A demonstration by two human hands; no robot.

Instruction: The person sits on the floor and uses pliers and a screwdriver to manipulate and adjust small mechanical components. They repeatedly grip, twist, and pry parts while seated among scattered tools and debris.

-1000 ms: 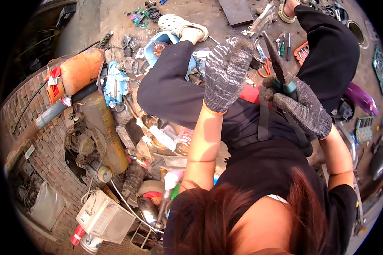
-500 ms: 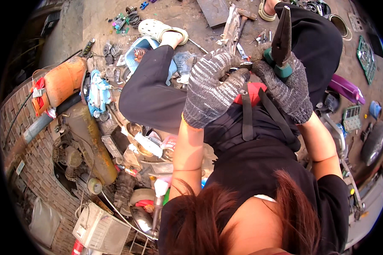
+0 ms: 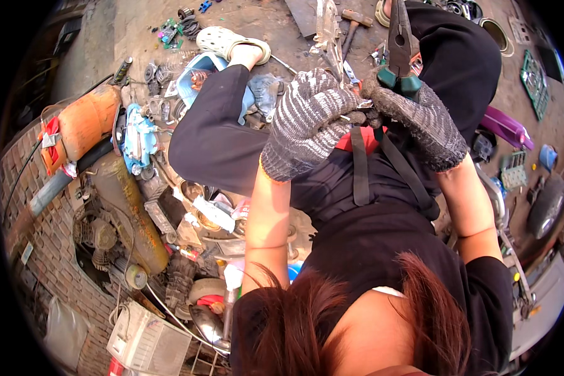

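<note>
Both my hands wear grey-and-white knit gloves and meet above my lap. My right hand [image 3: 420,122] is closed around pliers [image 3: 400,47] with green handles, their dark jaws pointing away from me. Its thumb and fingertips also reach a small dark and shiny metal piece [image 3: 365,105] between the hands. My left hand [image 3: 310,125] pinches that piece from the other side; the gloves hide most of it. A long, ragged, pale metal strip [image 3: 328,37] extends away just beyond my left fingers; whether they touch it, I cannot tell. Beneath the hands lies something red [image 3: 344,143] with black straps.
A hammer [image 3: 356,20] lies on the ground ahead, beside a flat metal plate [image 3: 301,15]. A light-blue basin [image 3: 200,78] stands by my left leg. Scrap parts, an orange cylinder [image 3: 84,125] and a rusty yellow cylinder [image 3: 128,207] crowd the left. Green circuit boards [image 3: 534,84] lie at right.
The pliers have tilted and dropped lower in my right hand, and their jaws have turned. My left hand has rolled over, fingers now curled closer to the right. The pale strip appears farther left.
</note>
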